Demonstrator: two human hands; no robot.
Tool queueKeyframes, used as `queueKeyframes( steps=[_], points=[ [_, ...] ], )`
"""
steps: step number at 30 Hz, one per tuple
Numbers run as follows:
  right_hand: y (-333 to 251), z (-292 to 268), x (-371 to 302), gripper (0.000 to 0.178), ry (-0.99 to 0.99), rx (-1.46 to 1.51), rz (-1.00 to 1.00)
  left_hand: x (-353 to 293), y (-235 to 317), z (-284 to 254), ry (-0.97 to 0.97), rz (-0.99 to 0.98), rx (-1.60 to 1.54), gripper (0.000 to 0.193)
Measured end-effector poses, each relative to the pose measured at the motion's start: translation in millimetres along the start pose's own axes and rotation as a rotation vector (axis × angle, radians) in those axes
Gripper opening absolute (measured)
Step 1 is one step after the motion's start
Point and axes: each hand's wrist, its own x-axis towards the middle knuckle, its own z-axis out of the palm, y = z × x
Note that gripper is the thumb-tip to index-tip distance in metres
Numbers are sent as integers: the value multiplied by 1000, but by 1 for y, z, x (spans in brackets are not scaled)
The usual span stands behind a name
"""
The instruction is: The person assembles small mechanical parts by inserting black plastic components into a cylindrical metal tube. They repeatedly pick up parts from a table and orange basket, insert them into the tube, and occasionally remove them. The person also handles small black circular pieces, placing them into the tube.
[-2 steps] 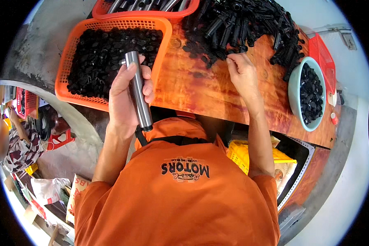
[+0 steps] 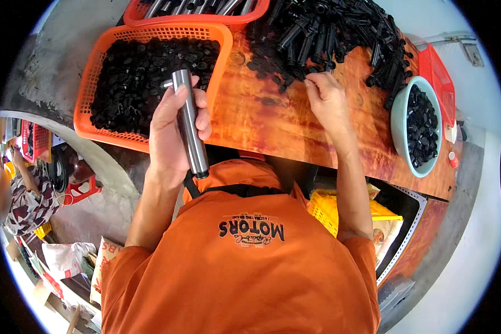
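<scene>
My left hand [image 2: 170, 133] is wrapped round a shiny metal tube [image 2: 191, 128], thumb on one side and fingers on the other. The tube slants, its black-ringed lower end toward my shirt, and a small light-coloured stub juts from its upper left side. Behind it is an orange basket [image 2: 111, 131] full of small black plastic pieces [image 2: 145, 72]. Over the wooden table [image 2: 261, 122], my right hand [image 2: 329, 100] is closed, thumb and fingers drawn together; anything in them is hidden. Its fingertips are beside loose black discs [image 2: 261, 69] and a heap of black tubular parts [image 2: 323, 33].
A red basket [image 2: 206, 20] of metal tubes stands at the far left. To the right are a pale green bowl [image 2: 399, 125] of black pieces and a red basket [image 2: 437, 75]. Below the table sits a yellow crate [image 2: 324, 211]. Another person [image 2: 33, 200] is at far left.
My right hand has shifted slightly left over the table. The metal tube in my left hand has moved very slightly to the right.
</scene>
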Motion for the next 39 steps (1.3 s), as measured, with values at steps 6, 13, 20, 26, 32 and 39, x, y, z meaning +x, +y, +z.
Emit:
queueKeyframes(
  steps=[6, 13, 20, 26, 32, 39],
  points=[
    [-23, 17, -7, 12, -148, -7, -16, 5, -3, 14, -70, -36, 1, 26],
    [-36, 22, -4, 17, -176, -235, -42, 7, -19, 26, -185, -170, -60, 26],
    [-34, 22, -7, 18, -223, -258, -78, 11, -33, 33, -271, -302, -132, 35],
    [-32, 18, -12, 12, -193, -266, -116, 12, -42, 39, -232, -358, -1, 51],
    [-23, 22, -16, 8, -136, -285, -153, 15, -49, 47, -225, -401, -18, 50],
    [-21, 19, -16, 11, -153, -257, -161, 16, -55, 43, -205, -427, -23, 45]
  ],
)
